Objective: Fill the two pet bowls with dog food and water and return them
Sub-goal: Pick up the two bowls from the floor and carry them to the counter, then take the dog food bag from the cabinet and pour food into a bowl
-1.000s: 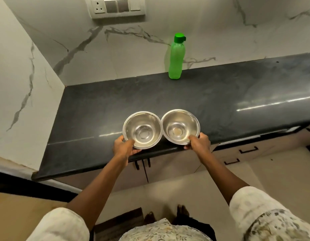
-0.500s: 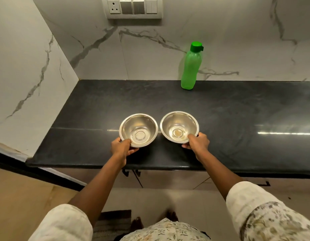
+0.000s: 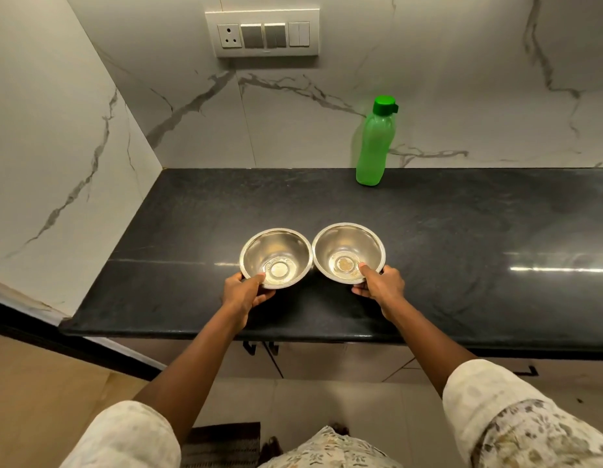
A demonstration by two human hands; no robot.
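— Bowls first: where do we have them?

— Our left hand (image 3: 244, 292) pinches the near rim of the left bowl (image 3: 276, 257), thumb hooked over the edge and inside, fingers curled beneath. Our right hand (image 3: 381, 287) does the same on the right bowl (image 3: 348, 253). Both hands are closed on the rims, nothing else in them.

— And the bowls themselves?

— Side by side over the dark counter (image 3: 199, 211), rims touching or very nearly so, toward its front edge. We cannot tell if they rest flat on it or hang just above. They are round steel, shiny, open side up, with no long axis to mind. Both look empty but for a pale residue on the bottoms, grainier in the right one.

— What does our next move turn on?

— The bottle (image 3: 374, 143), we judge. It stands upright, capped, at the back wall, beyond the bowls and off to the right, well apart from them. Our right hand is the nearer, so we'd free that one to reach for it. No dog food is in view.
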